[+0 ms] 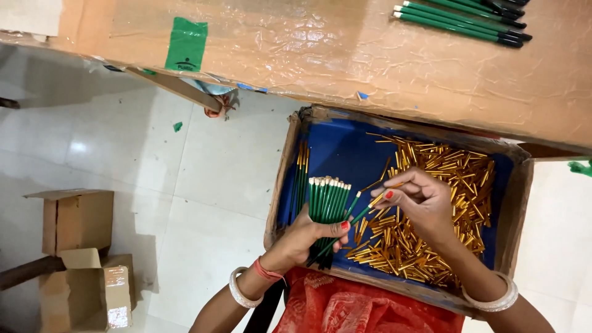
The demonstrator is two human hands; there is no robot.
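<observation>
Overhead, hands grip green sticks [327, 206] and gold tube [376, 200] above white tiled floor [123, 154]

Pencil bundle [327, 203] left of ferrule heap [425, 216] in tray [521, 191], table [308, 49] behind.

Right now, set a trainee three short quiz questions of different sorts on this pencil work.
1. True or false: the left hand grips a bundle of green sticks.
2. What do the right hand's fingers pinch? A) one gold tube B) a tape roll C) a brush
3. Fill in: the gold tubes lie loose in a cardboard tray lined in ____.

Key: 1 true; 2 A; 3 blue.
</observation>
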